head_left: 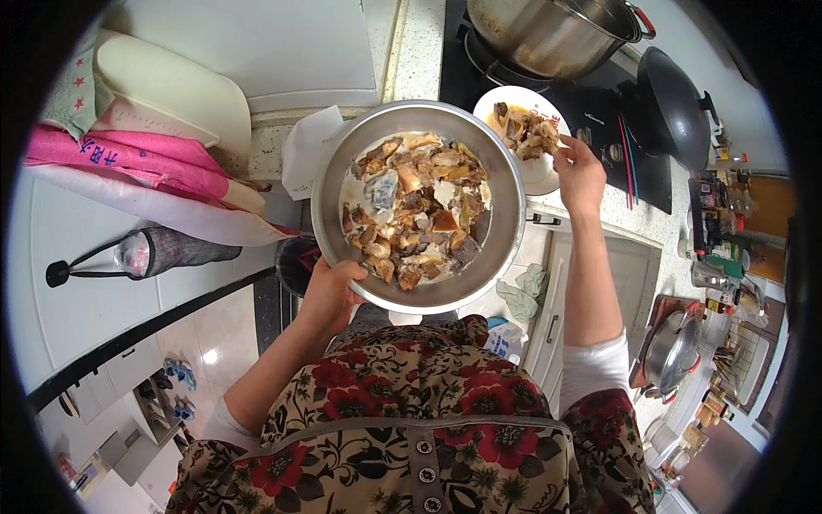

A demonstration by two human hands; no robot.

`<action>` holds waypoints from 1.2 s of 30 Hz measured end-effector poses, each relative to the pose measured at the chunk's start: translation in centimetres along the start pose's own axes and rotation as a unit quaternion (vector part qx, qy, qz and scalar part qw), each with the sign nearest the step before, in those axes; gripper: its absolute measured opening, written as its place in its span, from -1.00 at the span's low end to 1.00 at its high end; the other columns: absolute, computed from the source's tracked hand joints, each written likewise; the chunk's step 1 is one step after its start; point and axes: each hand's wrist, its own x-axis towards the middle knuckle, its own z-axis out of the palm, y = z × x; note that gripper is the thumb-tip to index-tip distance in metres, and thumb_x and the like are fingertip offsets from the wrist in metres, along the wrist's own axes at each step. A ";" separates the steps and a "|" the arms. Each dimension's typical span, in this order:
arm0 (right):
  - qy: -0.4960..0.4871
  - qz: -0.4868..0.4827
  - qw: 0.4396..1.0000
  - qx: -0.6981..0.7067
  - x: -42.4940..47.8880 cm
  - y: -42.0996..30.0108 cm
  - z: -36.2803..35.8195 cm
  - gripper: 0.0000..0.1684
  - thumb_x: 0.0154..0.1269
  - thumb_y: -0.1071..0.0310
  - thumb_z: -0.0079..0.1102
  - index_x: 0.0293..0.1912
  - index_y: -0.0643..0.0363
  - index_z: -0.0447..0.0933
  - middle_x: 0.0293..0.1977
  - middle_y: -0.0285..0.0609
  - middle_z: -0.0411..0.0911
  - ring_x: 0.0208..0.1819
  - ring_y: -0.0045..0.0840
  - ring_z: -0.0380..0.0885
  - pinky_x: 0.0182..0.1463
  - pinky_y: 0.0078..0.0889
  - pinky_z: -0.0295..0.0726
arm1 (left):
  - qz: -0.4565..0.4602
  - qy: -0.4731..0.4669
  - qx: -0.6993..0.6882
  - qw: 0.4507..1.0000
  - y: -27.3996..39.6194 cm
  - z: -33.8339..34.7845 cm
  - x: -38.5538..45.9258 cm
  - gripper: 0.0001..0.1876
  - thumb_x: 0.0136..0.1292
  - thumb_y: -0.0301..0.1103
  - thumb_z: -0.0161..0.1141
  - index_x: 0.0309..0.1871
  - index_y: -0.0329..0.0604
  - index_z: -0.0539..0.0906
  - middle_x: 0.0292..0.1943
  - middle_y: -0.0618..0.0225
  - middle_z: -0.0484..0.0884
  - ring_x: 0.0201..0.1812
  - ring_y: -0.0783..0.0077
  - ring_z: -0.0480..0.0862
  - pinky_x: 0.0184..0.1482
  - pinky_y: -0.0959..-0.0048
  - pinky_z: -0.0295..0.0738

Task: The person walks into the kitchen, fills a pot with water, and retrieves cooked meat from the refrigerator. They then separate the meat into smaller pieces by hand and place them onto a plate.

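My left hand [334, 289] grips the near-left rim of a wide stainless steel basin [501, 263], thumb inside the rim. Chunks of cooked, bone-in meat [411, 212] lie in the basin amid patches of whitish solidified fat. Beyond its right side, a white plate [538, 180] with red lettering carries more meat chunks [523, 128] and some brownish liquid. My right hand [581, 177] is at the right side of this plate, its fingertips pinched on a piece of meat. The basin hides the plate's left edge.
A large steel pot [546, 38] stands on the black gas cooktop [584, 103]. Near it are a black wok lid [674, 109] and red and blue chopsticks [626, 160]. A lidded pot [671, 356] sits farther right. Pink cloth [128, 154] hangs at left; a green rag [526, 292] lies below.
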 end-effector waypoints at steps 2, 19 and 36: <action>-0.080 0.026 0.989 0.118 -2.1 -0.7 -1.3 -0.68 0.20 0.36 0.18 -0.06 0.29 0.56 -0.29 -0.12 0.66 -0.36 -0.46 0.66 -0.26 -0.48 0.58 | 0.015 0.007 -0.009 1.000 -0.4 0.2 0.3 -0.49 0.03 -0.57 0.01 0.14 -0.33 0.28 -0.01 0.11 0.49 -0.07 0.20 0.61 -0.12 0.14 0.62; -0.310 0.316 0.821 0.361 -11.3 -9.9 0.9 -0.52 0.34 0.41 -0.03 0.19 0.42 0.21 -0.03 -0.02 0.47 -0.22 -0.53 0.63 -0.53 -0.67 0.54 | 0.043 -0.031 0.018 0.998 0.3 0.8 0.9 -0.63 0.08 -0.63 -0.01 0.02 -0.33 0.40 -0.14 0.21 0.52 -0.14 0.34 0.61 -0.14 0.25 0.61; -0.219 0.408 0.761 0.454 -11.3 -9.5 2.0 -0.66 0.37 0.36 0.01 0.08 0.24 0.30 -0.20 -0.21 0.49 -0.43 -0.61 0.59 -0.63 -0.66 0.26 | 0.025 -0.036 0.119 0.992 -0.2 -0.2 1.6 -0.58 -0.01 -0.62 0.02 0.02 -0.37 0.37 -0.24 0.26 0.49 -0.30 0.39 0.56 -0.38 0.40 0.55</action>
